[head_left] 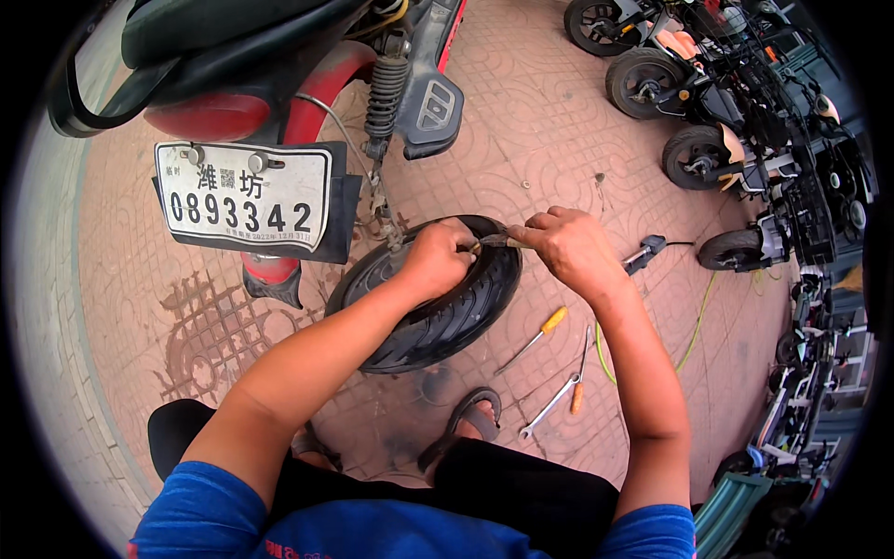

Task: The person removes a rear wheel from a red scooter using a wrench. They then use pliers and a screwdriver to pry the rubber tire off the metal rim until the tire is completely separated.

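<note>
Two bare hands on one black tyre (466, 321) here, sitting on the paving right behind the red scooter (317, 93), just in front of the person's sandals (447, 433). The right hand (566, 244) has its fingers wrapped around a slim hand tool (500, 240), its dark end right up at the tyre's far edge. Can't tell what kind of tool, the end's too small and half covered. The left hand (440, 264) is bunched over the near side of that same spot, fingertips close together, but I honestly can't tell if they're pinching something or just pressing the rubber.

My take on doing this bit well: let the left hand steady the work, but keep those fingertips out of the tool's line, cos a slip would go straight into them. Short, controlled strokes, no big shoves, and keep the tip shallow so it doesn't gouge the rubber. If the tyre rocks, brace it first. Yellow-handled screwdriver (554, 320) and combination wrench (551, 405) are lying nearby, so watch your feet too.
</note>
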### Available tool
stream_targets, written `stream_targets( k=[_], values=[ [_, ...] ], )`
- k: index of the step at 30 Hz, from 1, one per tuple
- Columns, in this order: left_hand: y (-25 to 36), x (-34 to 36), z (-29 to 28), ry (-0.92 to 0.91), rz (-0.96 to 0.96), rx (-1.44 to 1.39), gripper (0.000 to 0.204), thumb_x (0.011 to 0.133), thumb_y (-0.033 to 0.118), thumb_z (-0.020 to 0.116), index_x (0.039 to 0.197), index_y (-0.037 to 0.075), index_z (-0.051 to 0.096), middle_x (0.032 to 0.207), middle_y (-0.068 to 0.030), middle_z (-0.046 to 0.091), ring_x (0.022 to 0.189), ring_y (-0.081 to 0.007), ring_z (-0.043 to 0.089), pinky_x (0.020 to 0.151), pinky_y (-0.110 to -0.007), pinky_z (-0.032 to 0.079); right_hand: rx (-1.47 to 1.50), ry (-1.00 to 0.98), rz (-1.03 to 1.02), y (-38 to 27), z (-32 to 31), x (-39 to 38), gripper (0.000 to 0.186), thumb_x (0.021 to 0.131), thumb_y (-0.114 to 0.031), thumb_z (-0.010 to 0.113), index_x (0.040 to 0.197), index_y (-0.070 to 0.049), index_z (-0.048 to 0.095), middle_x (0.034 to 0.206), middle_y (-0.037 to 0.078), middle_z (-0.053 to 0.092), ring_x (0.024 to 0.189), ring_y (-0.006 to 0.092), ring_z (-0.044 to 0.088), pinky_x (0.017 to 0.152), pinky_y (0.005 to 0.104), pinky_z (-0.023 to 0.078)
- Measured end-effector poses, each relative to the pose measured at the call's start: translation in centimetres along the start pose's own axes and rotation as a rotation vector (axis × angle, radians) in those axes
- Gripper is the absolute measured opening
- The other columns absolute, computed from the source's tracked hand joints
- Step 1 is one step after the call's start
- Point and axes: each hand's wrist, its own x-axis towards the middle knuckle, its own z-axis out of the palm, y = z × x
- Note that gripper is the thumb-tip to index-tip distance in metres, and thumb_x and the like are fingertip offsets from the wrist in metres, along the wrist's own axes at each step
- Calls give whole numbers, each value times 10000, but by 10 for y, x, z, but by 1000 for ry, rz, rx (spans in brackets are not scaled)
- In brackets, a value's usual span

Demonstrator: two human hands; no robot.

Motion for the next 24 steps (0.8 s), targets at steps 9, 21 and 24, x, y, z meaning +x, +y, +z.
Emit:
stream_targets(
  k=[9,21,24],
  values=[
    [0,3,2,0,-1,12,196,786,10,784,978,-28,804,1041,-174,753,1032,-352,732,946,-410,563,-43,-33,-44,4,-5,3,364,862,-86,678,1192,-154,818,892,38,690,891,256,702,769,405,574],
    [1,4,4,12,2,-7,180,791,30,753,956,-17,809,1027,-194,751,1021,-385,728,917,-436,564,-53,-57,-67,10,-4,4,357,884,-95,661,1204,-159,808,897,35,686,896,251,700,772,398,573],
    [0,4,5,29,11,-6,178,793,45,739,946,-9,814,1022,-206,752,1017,-403,726,908,-451,564,-49,-56,-72,8,-7,5,357,887,-94,658,1205,-158,806,896,33,682,901,249,699,774,400,571]
  ],
)
